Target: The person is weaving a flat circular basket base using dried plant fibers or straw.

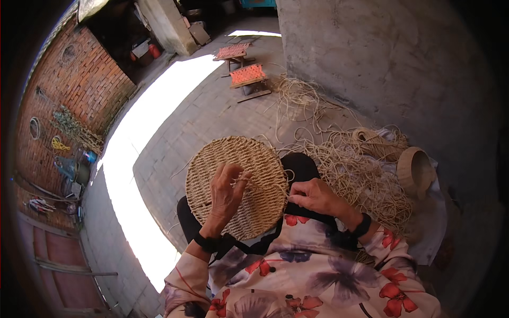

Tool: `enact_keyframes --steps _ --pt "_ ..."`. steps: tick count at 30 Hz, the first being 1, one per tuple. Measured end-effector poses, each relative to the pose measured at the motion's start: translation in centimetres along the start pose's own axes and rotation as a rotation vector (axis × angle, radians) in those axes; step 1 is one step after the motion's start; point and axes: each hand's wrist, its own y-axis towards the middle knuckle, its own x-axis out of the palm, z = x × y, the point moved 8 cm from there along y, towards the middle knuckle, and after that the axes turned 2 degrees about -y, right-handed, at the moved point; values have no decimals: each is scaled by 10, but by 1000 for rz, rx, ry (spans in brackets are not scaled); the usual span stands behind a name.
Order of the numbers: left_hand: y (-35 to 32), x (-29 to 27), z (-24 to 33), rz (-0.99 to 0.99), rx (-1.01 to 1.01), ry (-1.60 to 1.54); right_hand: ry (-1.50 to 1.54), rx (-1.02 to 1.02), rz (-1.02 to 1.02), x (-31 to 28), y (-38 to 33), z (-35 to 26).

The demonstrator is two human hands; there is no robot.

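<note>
A round woven straw-coloured mat [236, 212] rests across my lap, its ribbed face turned up. Over its middle, my left hand [228, 188] has its fingers curled and pinches a thin pale cord [260, 185]. The cord runs across the weave toward the right rim. Just off that rim, my right hand [318, 197] is closed in a pinch, thumb against forefinger, at the cord's other side; its fingertips partly hide the strand. Both wrists wear black bands.
A tangled heap of pale cord [355, 175] lies to my right, with a wound coil [379, 143] and a tipped woven basket [416, 172] by it. Two low stools with red woven seats [247, 75] stand ahead. A concrete wall [392, 63] rises at right.
</note>
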Motion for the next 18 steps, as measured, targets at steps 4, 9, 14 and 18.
enact_keyframes --steps 4,9,14,18 --pt "-29 26 -46 -185 -709 -481 13 38 86 -2 3 4" --pt "-38 38 -41 -147 -842 -713 147 -7 201 -8 -1 0" --pt "-42 33 -45 -188 -853 -515 -32 -82 268 -8 3 -2" --pt "-48 40 -44 -186 -806 -730 -185 -191 343 -11 9 -22"
